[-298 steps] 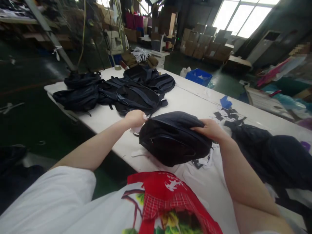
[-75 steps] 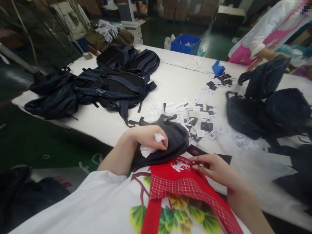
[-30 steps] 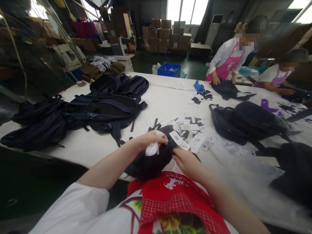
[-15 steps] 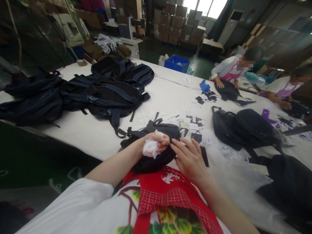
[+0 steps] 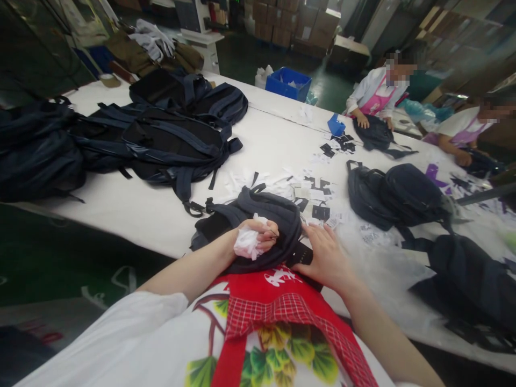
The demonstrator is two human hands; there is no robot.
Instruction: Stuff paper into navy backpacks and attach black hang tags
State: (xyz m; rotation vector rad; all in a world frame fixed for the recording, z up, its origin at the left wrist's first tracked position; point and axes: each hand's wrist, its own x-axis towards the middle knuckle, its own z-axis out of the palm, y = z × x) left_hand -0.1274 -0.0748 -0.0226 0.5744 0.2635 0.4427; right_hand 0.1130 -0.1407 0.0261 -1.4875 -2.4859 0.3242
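- Navy fabric backpack (image 5: 278, 207): near edge of white table (image 5: 270, 140).
- Left hand (image 5: 264, 235) clutches crumpled white wad (image 5: 246, 244); right hand (image 5: 327, 251) splayed beside black rectangular tag (image 5: 303, 253).
- Likely tag-handling; next calls for right-hand pinch.

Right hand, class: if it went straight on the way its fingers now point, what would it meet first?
Probably the near bag, whose edge lies just ahead of the right hand; the loose tags lie close by. Depth is unclear, so hand and bag may already touch.
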